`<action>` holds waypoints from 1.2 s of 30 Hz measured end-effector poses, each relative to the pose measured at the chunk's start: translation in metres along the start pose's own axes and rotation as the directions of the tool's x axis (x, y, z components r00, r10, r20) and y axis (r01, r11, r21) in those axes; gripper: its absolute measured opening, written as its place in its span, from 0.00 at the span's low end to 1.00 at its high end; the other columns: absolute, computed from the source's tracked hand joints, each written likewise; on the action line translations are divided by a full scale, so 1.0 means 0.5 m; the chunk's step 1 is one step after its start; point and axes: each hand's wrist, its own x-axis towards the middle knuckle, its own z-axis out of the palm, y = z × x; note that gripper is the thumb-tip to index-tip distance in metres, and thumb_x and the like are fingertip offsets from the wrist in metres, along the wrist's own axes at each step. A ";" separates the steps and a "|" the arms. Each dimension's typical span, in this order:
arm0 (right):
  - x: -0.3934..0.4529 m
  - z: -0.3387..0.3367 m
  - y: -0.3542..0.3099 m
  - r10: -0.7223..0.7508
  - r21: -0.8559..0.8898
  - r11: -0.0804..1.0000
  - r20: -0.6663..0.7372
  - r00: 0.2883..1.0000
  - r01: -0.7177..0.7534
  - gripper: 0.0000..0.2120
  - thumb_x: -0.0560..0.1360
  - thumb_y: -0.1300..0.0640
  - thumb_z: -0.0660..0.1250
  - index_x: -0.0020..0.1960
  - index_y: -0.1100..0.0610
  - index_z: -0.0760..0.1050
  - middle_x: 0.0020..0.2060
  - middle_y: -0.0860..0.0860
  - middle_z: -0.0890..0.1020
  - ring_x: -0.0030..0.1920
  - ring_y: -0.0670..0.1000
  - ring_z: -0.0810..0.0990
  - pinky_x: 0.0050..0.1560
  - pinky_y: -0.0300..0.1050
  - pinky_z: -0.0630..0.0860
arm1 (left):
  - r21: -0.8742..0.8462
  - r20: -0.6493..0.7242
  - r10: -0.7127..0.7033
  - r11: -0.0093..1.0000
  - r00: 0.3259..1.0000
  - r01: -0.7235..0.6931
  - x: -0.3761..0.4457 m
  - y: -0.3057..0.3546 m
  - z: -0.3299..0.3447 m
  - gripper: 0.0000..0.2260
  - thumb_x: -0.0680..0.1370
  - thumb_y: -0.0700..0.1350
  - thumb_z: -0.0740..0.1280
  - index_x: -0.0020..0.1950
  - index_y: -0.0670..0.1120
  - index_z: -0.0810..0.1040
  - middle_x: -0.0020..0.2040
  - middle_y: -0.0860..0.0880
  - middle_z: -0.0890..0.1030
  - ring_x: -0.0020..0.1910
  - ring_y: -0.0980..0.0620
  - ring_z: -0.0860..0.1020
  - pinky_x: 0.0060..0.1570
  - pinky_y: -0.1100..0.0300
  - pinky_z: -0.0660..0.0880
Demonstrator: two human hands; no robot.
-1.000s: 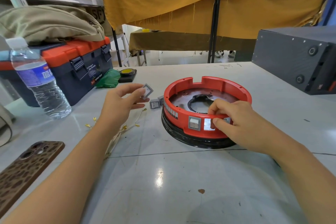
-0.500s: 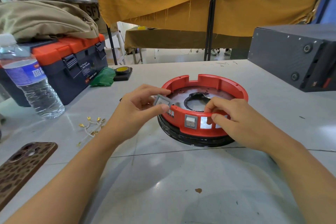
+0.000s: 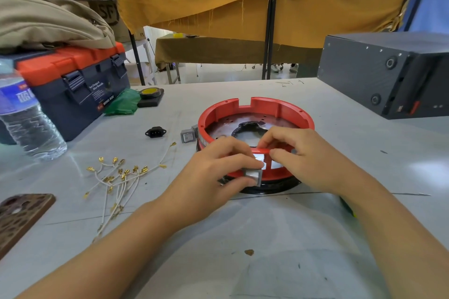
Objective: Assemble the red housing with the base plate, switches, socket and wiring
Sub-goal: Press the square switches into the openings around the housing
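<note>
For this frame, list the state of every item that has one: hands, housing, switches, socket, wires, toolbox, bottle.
left hand: pinching a grey switch at the housing's front wall
right hand: gripping the near rim
red housing: upright on the black base plate
spare switches: loose on table
socket: loose, not fitted
wires: loose, unconnected
toolbox: closed
water bottle: upright

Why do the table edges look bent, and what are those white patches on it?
Head view: the wide-angle lens bows straight lines near the frame's borders; the white patches are glare on the glossy table; the hands' area stays fairly sharp.
</note>
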 end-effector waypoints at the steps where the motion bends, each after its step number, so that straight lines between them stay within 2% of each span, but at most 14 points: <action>1: -0.001 -0.002 -0.001 -0.007 -0.001 1.000 0.012 1.000 0.007 0.10 0.74 0.61 0.62 0.49 0.49 0.78 0.43 0.42 0.81 0.46 0.44 0.77 0.48 0.38 0.74 | 0.016 -0.009 0.009 1.000 1.000 -0.009 0.000 0.001 0.003 0.09 0.73 0.44 0.71 0.52 0.43 0.83 0.50 0.47 0.81 0.48 0.49 0.79 0.47 0.55 0.76; 4: -0.002 -0.004 -0.004 -0.050 -0.011 0.999 0.036 0.998 0.050 0.11 0.74 0.61 0.63 0.49 0.48 0.79 0.44 0.40 0.80 0.48 0.41 0.77 0.50 0.38 0.75 | 0.069 -0.023 0.048 0.997 0.999 -0.047 0.000 0.000 0.011 0.10 0.73 0.45 0.69 0.52 0.44 0.84 0.48 0.48 0.81 0.45 0.47 0.78 0.45 0.51 0.74; 7: -0.002 -0.006 -0.004 -0.091 -0.045 0.995 0.037 0.995 0.093 0.10 0.72 0.60 0.65 0.49 0.47 0.77 0.45 0.40 0.77 0.49 0.39 0.75 0.50 0.36 0.74 | 0.100 -0.031 0.027 0.995 0.999 -0.024 -0.002 -0.002 0.016 0.10 0.74 0.46 0.69 0.52 0.46 0.83 0.49 0.50 0.81 0.47 0.50 0.75 0.44 0.50 0.73; 11: -0.001 -0.008 -0.002 -0.102 -0.087 0.990 0.062 0.993 0.107 0.12 0.72 0.58 0.67 0.49 0.42 0.73 0.46 0.38 0.74 0.51 0.36 0.71 0.46 0.29 0.71 | 0.131 -0.070 0.003 0.991 0.998 0.007 -0.002 -0.004 0.022 0.11 0.73 0.47 0.68 0.52 0.45 0.84 0.47 0.49 0.81 0.48 0.53 0.71 0.46 0.54 0.71; 16: -0.004 -0.008 -0.002 -0.102 -0.085 0.990 0.100 0.990 0.111 0.11 0.71 0.55 0.69 0.50 0.43 0.73 0.47 0.38 0.74 0.51 0.35 0.71 0.48 0.25 0.69 | 0.149 -0.114 0.017 0.989 0.993 0.000 -0.001 -0.005 0.025 0.10 0.73 0.47 0.68 0.51 0.45 0.84 0.45 0.48 0.81 0.47 0.53 0.71 0.46 0.57 0.69; 23: -0.003 -0.007 -0.003 -0.091 -0.084 0.991 0.109 0.990 0.100 0.12 0.71 0.53 0.70 0.53 0.43 0.73 0.48 0.37 0.74 0.51 0.34 0.71 0.48 0.22 0.67 | 0.170 -0.126 -0.043 0.983 0.991 0.064 0.003 0.000 0.029 0.10 0.73 0.49 0.68 0.50 0.45 0.82 0.46 0.51 0.80 0.48 0.54 0.72 0.47 0.60 0.66; 26: -0.004 -0.006 -0.002 -0.088 -0.076 0.993 0.086 0.992 0.095 0.12 0.72 0.53 0.70 0.54 0.44 0.73 0.48 0.36 0.75 0.52 0.35 0.72 0.49 0.25 0.70 | 0.145 -0.143 -0.101 0.982 0.985 0.121 0.001 0.000 0.030 0.11 0.72 0.51 0.67 0.49 0.46 0.82 0.49 0.50 0.78 0.50 0.54 0.72 0.49 0.62 0.66; 29: -0.006 -0.006 0.000 -0.074 -0.039 0.996 0.058 0.996 0.076 0.11 0.71 0.54 0.70 0.52 0.45 0.75 0.46 0.37 0.78 0.50 0.36 0.74 0.49 0.29 0.72 | 0.136 -0.110 -0.225 0.961 0.968 0.239 0.002 -0.004 0.027 0.17 0.71 0.56 0.68 0.55 0.48 0.79 0.53 0.52 0.77 0.54 0.54 0.72 0.54 0.61 0.63; 32: -0.005 -0.004 0.003 -0.048 -0.049 0.998 0.063 0.997 0.051 0.10 0.71 0.53 0.69 0.50 0.44 0.74 0.45 0.38 0.78 0.48 0.40 0.76 0.47 0.34 0.76 | 0.099 -0.067 -0.287 0.951 0.956 0.292 0.000 -0.017 0.015 0.20 0.69 0.59 0.69 0.56 0.50 0.79 0.52 0.56 0.77 0.55 0.54 0.73 0.59 0.60 0.62; 34: -0.004 -0.003 0.004 -0.038 -0.044 0.998 0.063 0.997 0.041 0.09 0.70 0.52 0.69 0.50 0.45 0.74 0.44 0.39 0.79 0.46 0.43 0.78 0.47 0.40 0.78 | 0.030 -0.038 -0.306 0.951 0.951 0.307 -0.001 -0.023 0.005 0.19 0.70 0.60 0.67 0.55 0.51 0.80 0.52 0.58 0.76 0.56 0.56 0.73 0.62 0.57 0.64; 36: -0.004 -0.004 0.002 -0.034 -0.035 0.999 0.067 0.997 0.037 0.10 0.69 0.49 0.68 0.50 0.44 0.75 0.44 0.40 0.79 0.45 0.45 0.79 0.48 0.44 0.79 | -0.044 -0.023 -0.322 0.946 0.946 0.321 0.000 -0.026 -0.002 0.15 0.73 0.57 0.67 0.56 0.52 0.80 0.52 0.57 0.77 0.56 0.57 0.74 0.60 0.53 0.69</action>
